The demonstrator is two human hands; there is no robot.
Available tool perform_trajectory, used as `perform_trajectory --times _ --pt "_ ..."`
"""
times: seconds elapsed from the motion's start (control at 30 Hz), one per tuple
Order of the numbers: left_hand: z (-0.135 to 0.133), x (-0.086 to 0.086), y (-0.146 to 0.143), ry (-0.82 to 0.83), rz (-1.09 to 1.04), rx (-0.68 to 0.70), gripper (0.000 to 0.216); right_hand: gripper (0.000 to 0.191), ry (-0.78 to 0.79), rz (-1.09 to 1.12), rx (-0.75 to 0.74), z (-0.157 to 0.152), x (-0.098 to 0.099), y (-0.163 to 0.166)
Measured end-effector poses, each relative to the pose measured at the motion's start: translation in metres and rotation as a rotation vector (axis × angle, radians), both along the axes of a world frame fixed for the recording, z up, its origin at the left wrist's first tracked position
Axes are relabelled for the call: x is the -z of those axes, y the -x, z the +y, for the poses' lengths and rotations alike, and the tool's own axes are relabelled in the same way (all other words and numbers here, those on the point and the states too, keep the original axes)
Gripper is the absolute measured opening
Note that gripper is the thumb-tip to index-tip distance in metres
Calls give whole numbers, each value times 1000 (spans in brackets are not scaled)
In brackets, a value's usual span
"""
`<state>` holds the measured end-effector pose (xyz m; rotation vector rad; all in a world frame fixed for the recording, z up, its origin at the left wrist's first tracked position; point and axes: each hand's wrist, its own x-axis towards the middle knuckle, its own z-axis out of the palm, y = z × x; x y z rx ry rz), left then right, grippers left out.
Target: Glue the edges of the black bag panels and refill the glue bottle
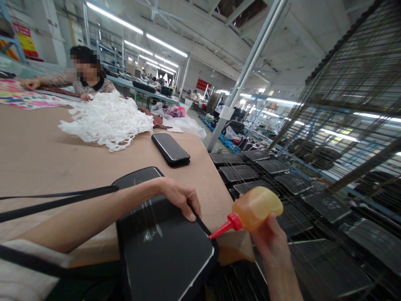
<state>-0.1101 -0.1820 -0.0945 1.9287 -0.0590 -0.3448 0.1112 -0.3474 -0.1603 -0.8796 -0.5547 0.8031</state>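
My left hand (181, 198) rests on the top edge of a black rounded panel (166, 251), fingers curled over a thin black strap along its right edge. My right hand (271, 238) grips an orange squeeze bottle (257, 207) with a red nozzle (224, 229). The nozzle tip touches the panel's upper right edge. A second black panel (138, 177) lies flat behind my left wrist. Both panels sit on a brown paper-covered table (37, 154).
A black phone-like case (171, 149) and a heap of white strips (108, 119) lie farther back on the table. A person (86, 75) works at the far end. Wire racks (297, 196) holding several black panels stand to the right. A black strap (59, 198) crosses the near left.
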Motion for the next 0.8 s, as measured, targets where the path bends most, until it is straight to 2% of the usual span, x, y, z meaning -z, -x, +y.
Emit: perform_trajectory --times 0.2,0.47,0.8 --pt "0 0 2 -19 -19 -6 33 76 -25 9 -66 -4 -4 -2" --pt "2 4 3 -15 -28 -18 37 80 -46 -33 -44 -7 -14 4" --pt "6 4 8 -10 -86 -64 37 70 -92 -74 -14 -14 -12 5"
